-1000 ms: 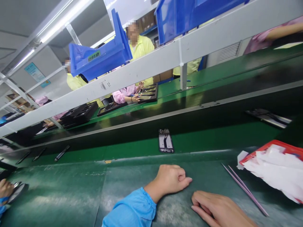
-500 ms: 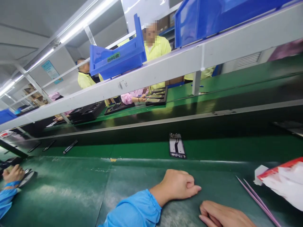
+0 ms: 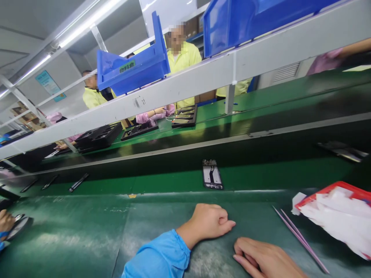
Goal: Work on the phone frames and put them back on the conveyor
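My left hand [image 3: 208,222], in a blue sleeve, rests on the green bench top, curled into a loose fist with nothing seen in it. Close by on the right lies my right hand [image 3: 263,255], its fingers folded in and nothing showing between them. Beyond both hands, an opened phone [image 3: 213,175] with bare inner parts lies on the green strip past the bench edge. Pink tweezers [image 3: 301,241] lie on the bench to the right of my right hand, apart from it.
A red tray [image 3: 343,184] heaped with white paper pieces [image 3: 339,220] stands at the right. More phone parts [image 3: 79,182] lie along the green strip. Blue bins [image 3: 133,71] sit on the white rail [image 3: 185,90]. A co-worker's hand [image 3: 5,221] is at far left.
The view has shifted slightly to the right, bringing more of the red tray and another phone part into sight. Both my hands keep their pose on the bench.
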Tool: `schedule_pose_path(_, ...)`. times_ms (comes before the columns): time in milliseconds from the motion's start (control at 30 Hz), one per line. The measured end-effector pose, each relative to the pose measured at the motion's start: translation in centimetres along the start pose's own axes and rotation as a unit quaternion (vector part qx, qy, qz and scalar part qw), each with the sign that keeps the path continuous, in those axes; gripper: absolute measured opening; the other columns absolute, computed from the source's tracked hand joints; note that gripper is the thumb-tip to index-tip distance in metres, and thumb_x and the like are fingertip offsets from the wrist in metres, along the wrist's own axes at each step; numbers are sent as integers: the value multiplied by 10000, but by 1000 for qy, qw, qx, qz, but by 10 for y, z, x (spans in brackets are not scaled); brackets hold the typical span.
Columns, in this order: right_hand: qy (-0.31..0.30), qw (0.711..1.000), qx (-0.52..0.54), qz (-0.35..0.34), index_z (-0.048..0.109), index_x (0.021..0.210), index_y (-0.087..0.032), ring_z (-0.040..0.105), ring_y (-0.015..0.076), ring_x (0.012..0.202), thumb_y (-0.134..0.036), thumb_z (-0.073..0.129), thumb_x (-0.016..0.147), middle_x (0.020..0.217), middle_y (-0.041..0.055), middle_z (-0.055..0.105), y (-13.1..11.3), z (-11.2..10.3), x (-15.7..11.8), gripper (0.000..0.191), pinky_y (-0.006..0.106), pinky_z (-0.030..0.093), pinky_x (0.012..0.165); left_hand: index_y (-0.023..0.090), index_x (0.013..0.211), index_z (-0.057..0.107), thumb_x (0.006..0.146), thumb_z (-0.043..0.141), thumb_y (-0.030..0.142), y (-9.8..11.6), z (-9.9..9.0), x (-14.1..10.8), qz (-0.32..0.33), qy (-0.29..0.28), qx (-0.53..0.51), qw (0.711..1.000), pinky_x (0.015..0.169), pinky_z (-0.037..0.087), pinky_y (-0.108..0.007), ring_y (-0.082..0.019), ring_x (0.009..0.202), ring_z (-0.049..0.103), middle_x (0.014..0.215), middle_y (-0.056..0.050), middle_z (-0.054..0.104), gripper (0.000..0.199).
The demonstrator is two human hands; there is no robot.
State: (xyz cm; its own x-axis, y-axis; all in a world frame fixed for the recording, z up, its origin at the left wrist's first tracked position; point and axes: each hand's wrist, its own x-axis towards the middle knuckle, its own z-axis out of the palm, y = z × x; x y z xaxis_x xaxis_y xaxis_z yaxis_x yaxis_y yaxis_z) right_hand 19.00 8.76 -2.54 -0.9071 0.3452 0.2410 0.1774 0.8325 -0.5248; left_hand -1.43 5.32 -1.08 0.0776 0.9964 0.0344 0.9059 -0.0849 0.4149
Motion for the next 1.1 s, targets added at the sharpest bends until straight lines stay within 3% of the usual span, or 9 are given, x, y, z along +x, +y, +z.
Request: schedule_pose_path(1100,-20,999,8,38,565,847,-227,580,155,636,-156,554,961,765,-14,643,-5,-4,1,135,267,358,626,185,587,389,868,735,272,6,-9,0,-24,14,-49,998,583,224,-268,-107,607,393,633,50,462,454)
